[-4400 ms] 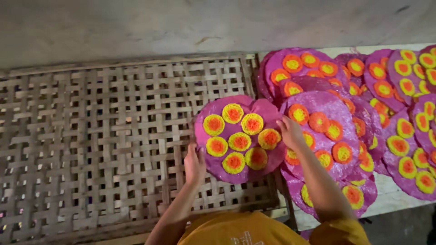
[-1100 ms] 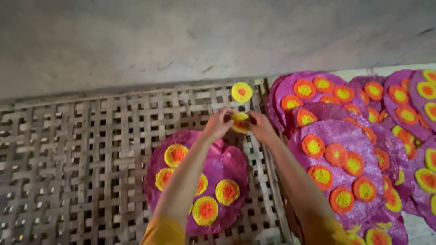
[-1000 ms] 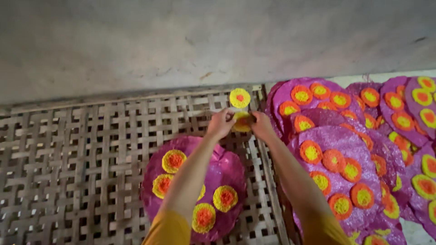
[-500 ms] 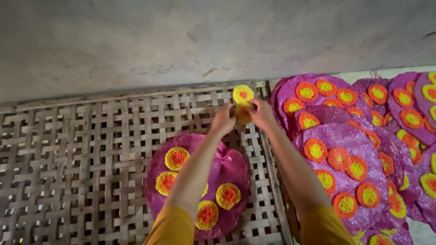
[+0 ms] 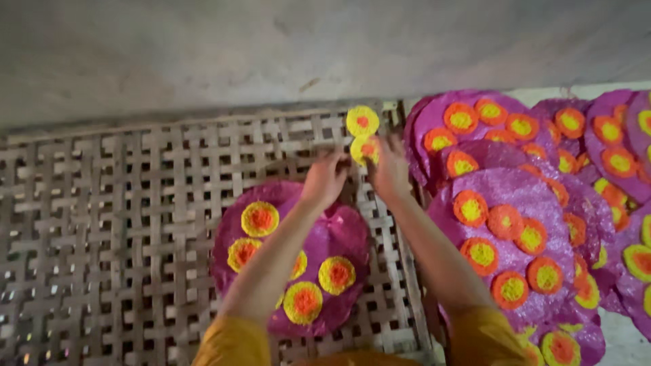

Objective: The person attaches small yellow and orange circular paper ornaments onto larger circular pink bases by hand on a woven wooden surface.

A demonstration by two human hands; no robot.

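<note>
Yellow-and-orange small disc [image 5: 364, 149] pinched, apparently by fingers of both left hand [image 5: 325, 179] and right hand [image 5: 390, 169], near far edge of woven bamboo rack [image 5: 102, 203], just below another disc [image 5: 363, 120], beyond purple sheet [image 5: 291, 257]; laying flat calls for gentle release.

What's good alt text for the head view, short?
Two bare hands, left hand and right hand, hold a small yellow-orange disc over a woven bamboo tray. A purple sheet carrying more discs lies below; stacked purple sheets sit to the right.
</note>
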